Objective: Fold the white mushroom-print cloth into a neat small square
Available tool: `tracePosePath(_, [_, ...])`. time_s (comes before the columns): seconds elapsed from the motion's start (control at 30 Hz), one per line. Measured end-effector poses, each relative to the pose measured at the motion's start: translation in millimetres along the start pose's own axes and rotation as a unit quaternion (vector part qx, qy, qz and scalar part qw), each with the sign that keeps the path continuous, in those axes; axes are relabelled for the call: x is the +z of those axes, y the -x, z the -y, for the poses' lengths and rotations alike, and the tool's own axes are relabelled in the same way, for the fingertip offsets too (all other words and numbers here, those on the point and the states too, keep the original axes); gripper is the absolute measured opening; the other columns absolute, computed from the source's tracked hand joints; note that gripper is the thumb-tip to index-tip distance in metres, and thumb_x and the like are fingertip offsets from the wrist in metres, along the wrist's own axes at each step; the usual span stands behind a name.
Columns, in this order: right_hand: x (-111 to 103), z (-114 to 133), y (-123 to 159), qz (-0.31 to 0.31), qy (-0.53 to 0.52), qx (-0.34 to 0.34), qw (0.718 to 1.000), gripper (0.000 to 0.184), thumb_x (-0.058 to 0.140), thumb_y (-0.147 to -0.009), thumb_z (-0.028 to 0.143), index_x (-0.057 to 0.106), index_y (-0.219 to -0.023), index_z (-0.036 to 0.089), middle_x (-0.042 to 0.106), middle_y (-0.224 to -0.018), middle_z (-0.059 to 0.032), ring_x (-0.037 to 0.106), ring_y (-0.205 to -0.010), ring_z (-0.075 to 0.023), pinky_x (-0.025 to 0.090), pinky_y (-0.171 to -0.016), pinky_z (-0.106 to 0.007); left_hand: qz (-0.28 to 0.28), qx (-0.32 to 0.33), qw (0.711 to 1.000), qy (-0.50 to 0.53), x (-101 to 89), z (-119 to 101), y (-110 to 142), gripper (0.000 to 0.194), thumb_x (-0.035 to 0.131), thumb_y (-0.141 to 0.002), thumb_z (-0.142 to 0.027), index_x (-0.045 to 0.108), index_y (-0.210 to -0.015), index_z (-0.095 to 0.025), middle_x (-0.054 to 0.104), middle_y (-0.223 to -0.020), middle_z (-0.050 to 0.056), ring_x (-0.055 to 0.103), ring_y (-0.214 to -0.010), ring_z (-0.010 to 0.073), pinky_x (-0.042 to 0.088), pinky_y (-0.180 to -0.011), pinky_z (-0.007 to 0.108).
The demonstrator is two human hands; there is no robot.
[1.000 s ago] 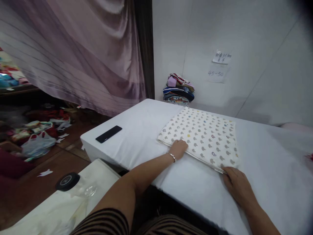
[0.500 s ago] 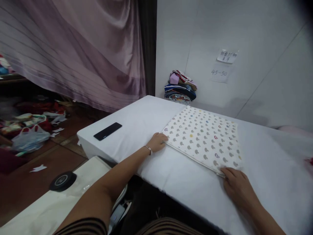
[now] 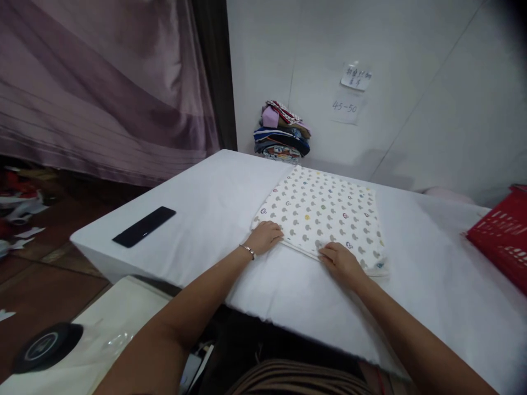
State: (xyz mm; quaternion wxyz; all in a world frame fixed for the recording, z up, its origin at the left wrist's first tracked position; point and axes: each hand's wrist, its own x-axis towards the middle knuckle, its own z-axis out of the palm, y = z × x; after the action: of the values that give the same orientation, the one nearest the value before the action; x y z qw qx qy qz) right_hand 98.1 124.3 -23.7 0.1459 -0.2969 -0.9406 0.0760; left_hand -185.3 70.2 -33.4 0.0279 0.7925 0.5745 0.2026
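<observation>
Person at a white cloth-covered table (image 3: 197, 203), both bare hands forward. A folded white fabric piece printed with rows of grey mushroom-like shapes and a few coloured ones (image 3: 321, 211) lay flat on it, reaching away from the fingertips toward the wall (image 3: 411, 71). Its near edge ran beneath both hands, layers showing along the fold.

Left hand (image 3: 264, 237): fingers bent, laid over the near edge close to the left corner. Whether they pinched the layers or only pressed could not be told. A thin silver-coloured bracelet (image 3: 247, 251) circled the wrist behind them.

Right hand (image 3: 343, 264): fingers curled, thumb close to the index finger, touching the same edge to the right of the left fingers. A firm grip could not be confirmed. The near right corner of the fabric lay beyond these fingers, to their right.

Well left of the left fingers, a flat black rectangular slab, phone-like (image 3: 144, 226), rested on the table. Lower and farther left, a round black disc with a pale ring (image 3: 48, 347) sat on a cream surface (image 3: 127, 302).

Past the fabric from the fingertips: a stack of folded, many-coloured cloths (image 3: 282, 131) near the wall. Well right of the right fingers: a red slotted plastic basket (image 3: 502, 236), partly out of view.
</observation>
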Motion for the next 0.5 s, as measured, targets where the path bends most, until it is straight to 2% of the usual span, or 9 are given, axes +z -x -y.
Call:
tracePosePath(0.2, [5.9, 1.3, 0.5, -0.003, 0.066, 0.003, 0.998, 0.030, 0.035, -0.093, 0.025, 0.064, -0.085, 0.019, 0.061, -0.085, -0.0072, 0.054, -0.081, -0.0183, 0.043, -0.073, -0.030, 0.000, 0.005, 0.998, -0.060, 0.9, -7.3, -2.4, 0.022, 0.040, -0.092, -0.024, 0.060, -0.088, -0.018, 0.061, -0.094, 0.005, 0.051, -0.093, 0.0172, 0.037, -0.085, 0.033])
tracePosePath(0.33, [3.6, 4.5, 2.0, -0.011, 0.041, 0.004, 0.999, 0.028, 0.034, -0.093, 0.022, 0.061, -0.088, 0.019, 0.061, -0.088, -0.0071, 0.053, -0.083, -0.0178, 0.043, -0.074, -0.029, -0.012, 0.009, 0.997, -0.073, -1.2, -8.8, -0.2, 0.022, 0.038, -0.091, -0.019, 0.059, -0.088, -0.018, 0.060, -0.094, 0.005, 0.050, -0.092, 0.0172, 0.037, -0.085, 0.033])
tracePosePath(0.5, [-0.4, 6.1, 5.8, 0.018, 0.032, -0.016, 0.999, 0.026, 0.036, -0.092, 0.026, 0.061, -0.088, 0.019, 0.060, -0.087, -0.0069, 0.053, -0.083, -0.0183, 0.043, -0.072, -0.030, 0.006, 0.039, 0.998, -0.057, -3.0, -5.4, 6.3, 0.024, 0.037, -0.092, -0.022, 0.060, -0.088, -0.019, 0.060, -0.094, 0.005, 0.050, -0.091, 0.0169, 0.038, -0.084, 0.033])
